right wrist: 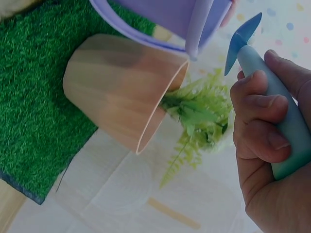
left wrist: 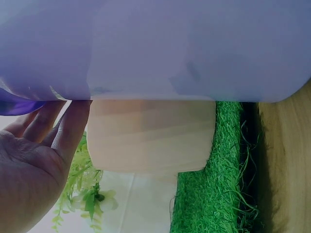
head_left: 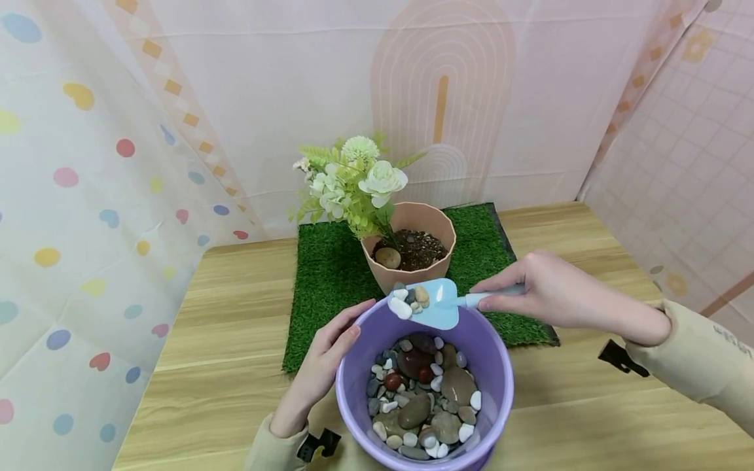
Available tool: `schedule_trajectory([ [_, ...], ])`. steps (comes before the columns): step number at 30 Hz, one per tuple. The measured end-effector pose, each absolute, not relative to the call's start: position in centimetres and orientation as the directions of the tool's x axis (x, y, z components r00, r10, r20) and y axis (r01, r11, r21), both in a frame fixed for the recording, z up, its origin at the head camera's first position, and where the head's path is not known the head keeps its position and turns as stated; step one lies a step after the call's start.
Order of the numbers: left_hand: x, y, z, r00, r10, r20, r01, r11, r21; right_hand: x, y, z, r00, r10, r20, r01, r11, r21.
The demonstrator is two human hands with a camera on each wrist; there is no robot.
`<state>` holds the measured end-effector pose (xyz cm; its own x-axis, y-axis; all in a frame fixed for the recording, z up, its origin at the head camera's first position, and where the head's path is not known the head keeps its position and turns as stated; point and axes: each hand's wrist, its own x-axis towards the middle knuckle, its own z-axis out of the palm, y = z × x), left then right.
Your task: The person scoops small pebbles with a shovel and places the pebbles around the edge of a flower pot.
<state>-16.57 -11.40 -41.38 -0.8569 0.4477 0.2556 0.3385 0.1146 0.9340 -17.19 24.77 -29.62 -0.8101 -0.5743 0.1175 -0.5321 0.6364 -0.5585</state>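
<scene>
My right hand [head_left: 548, 291] grips the handle of a small light-blue shovel [head_left: 440, 302], fingers curled round it in the right wrist view. Several white, grey and tan pebbles [head_left: 406, 299] lie on the shovel's blade, over the far rim of a purple bucket [head_left: 503, 376]. Wet stones [head_left: 415, 411], large and small, cover the bucket's bottom. On the bucket's left side, my left hand [head_left: 324, 353] touches the rim with extended fingers. Just behind the shovel stands a peach flower pot [head_left: 444, 252] with dark soil [head_left: 419, 250], one round tan stone [head_left: 388, 258] and white-green flowers [head_left: 359, 183].
The pot stands on a green artificial turf mat [head_left: 330, 275] with a dark edge, laid on a wooden table [head_left: 230, 327]. Patterned cloth [head_left: 283, 98] hangs behind the table and along both sides.
</scene>
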Motion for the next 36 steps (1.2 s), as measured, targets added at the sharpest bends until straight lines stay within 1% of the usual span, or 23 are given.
schedule_trajectory([
  [4, -16.5, -11.4, -41.3, -0.857, 0.444, 0.261, 0.343, 0.114, 0.932, -18.2, 24.8, -29.4, -0.84, -0.533, 0.098, -0.486, 0.662, -0.57],
  [9, -16.5, -11.4, -41.4, -0.856, 0.444, 0.265, 0.346, 0.11, 0.932, -20.0, 25.0, -29.5, -0.852, -0.51, 0.121, -0.479, 0.665, -0.573],
  [21, -16.5, -11.4, -41.4, -0.855, 0.452, 0.256, 0.335, 0.103, 0.936, -25.4, 24.9, -30.2, -0.905, -0.412, 0.107, -0.406, 0.761, -0.506],
  [26, -16.5, -11.4, -41.5, -0.851, 0.455, 0.262, 0.343, 0.103, 0.934, -27.1, 24.4, -30.5, -0.911, -0.404, 0.081, -0.391, 0.788, -0.476],
  [36, -16.5, -11.5, -41.5, -0.854, 0.453, 0.255, 0.331, 0.096, 0.939, -29.2, 22.8, -30.6, -0.91, -0.411, 0.063, -0.399, 0.819, -0.413],
])
